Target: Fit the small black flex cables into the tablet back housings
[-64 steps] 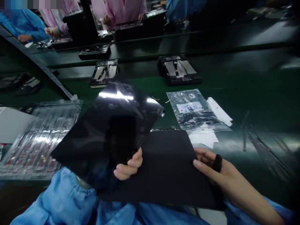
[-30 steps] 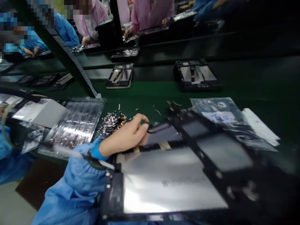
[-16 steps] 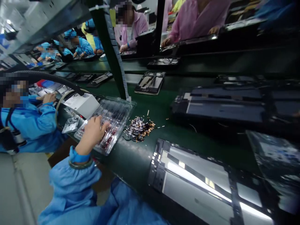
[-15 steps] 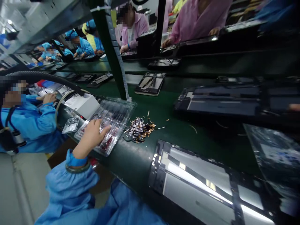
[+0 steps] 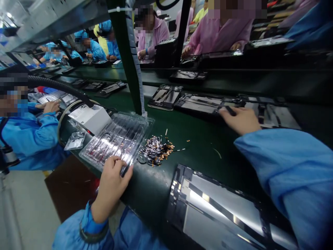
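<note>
My left hand (image 5: 111, 185) rests at the near corner of a clear plastic tray (image 5: 95, 147), fingers bent over its rim and thumb apart from them. Small parts fill the tray's compartments. At the back of the green bench, my right hand (image 5: 241, 121) grips the right end of an opened tablet shell (image 5: 200, 103); a dark piece shows between its fingers, too small to identify. Beyond that hand is another opened shell (image 5: 279, 114). A heap of small flex cables (image 5: 156, 149) lies right of the tray. Nearest me is a large tablet shell (image 5: 215, 205) with a silvery inside.
A white box (image 5: 90, 116) and a small plastic bag (image 5: 75, 140) stand left of the tray. A green post (image 5: 126, 59) rises behind it. More shells, such as one beside the post (image 5: 165, 97), line the bench. Co-workers in blue and pink sit around.
My right hand and sleeve have come into fuller view, and the tablet shell has moved left to the back row. My left hand has slid from the tray's middle to its near corner.
</note>
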A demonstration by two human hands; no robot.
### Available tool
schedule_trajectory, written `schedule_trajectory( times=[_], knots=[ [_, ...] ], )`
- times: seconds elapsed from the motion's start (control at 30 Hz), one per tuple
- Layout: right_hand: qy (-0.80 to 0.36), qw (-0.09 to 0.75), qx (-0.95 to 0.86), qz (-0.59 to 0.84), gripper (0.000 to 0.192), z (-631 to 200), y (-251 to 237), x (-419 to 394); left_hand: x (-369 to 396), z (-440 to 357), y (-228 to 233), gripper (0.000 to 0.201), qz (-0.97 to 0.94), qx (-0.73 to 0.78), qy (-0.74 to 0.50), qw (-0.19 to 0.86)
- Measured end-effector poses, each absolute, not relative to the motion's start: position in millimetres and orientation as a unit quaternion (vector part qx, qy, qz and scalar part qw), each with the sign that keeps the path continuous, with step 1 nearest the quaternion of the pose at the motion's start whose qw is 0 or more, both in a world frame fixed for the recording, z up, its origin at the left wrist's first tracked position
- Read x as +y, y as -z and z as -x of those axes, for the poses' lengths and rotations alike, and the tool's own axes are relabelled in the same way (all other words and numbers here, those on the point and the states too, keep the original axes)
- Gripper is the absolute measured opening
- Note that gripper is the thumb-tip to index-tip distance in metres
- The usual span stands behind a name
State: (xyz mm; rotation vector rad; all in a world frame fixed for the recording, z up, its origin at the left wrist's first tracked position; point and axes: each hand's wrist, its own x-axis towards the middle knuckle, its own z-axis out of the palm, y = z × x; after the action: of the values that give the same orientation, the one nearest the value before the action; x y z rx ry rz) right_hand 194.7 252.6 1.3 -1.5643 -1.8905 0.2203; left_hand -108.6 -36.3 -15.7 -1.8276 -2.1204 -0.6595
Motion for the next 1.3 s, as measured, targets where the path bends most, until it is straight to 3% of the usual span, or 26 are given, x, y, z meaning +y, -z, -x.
schedule_trajectory(
  times=[0.2,0.37,0.5,0.7,0.83,0.93,1.07,1.2,1.3],
  knots=[
    [-0.233,0.252,-0.742,0.576,0.028,-138,-21,197,-33,92,12,0.013,0.597,-0.715,0.339,0.136],
    [-0.505,0.151,-0.717,0.456,0.052,-94,-27,152,-27,64,12,0.014,0.598,-0.699,0.373,0.124],
    [-0.662,0.143,-0.636,0.37,0.046,-73,-23,119,-30,48,7,0.015,0.633,-0.671,0.376,0.087],
    [-0.691,0.255,-0.545,0.401,0.037,-108,-39,130,-56,104,8,0.04,0.575,-0.664,0.452,0.157],
    [-0.666,0.297,-0.519,0.446,0.03,-147,-55,140,-75,149,33,0.069,0.654,-0.716,0.224,0.098],
    [-0.645,0.296,-0.514,0.482,0.03,-166,-62,136,-80,163,48,0.065,0.651,-0.743,0.125,0.09],
    [-0.641,0.268,-0.5,0.517,0.03,-182,-61,124,-75,171,50,0.056,0.665,-0.732,0.098,0.114],
    [-0.656,0.22,-0.488,0.532,0.038,-195,-53,109,-70,172,47,0.065,0.645,-0.744,0.159,0.068],
    [-0.658,0.204,-0.502,0.523,0.043,-201,-46,97,-70,167,44,0.089,0.505,-0.79,0.347,-0.01]
  ],
)
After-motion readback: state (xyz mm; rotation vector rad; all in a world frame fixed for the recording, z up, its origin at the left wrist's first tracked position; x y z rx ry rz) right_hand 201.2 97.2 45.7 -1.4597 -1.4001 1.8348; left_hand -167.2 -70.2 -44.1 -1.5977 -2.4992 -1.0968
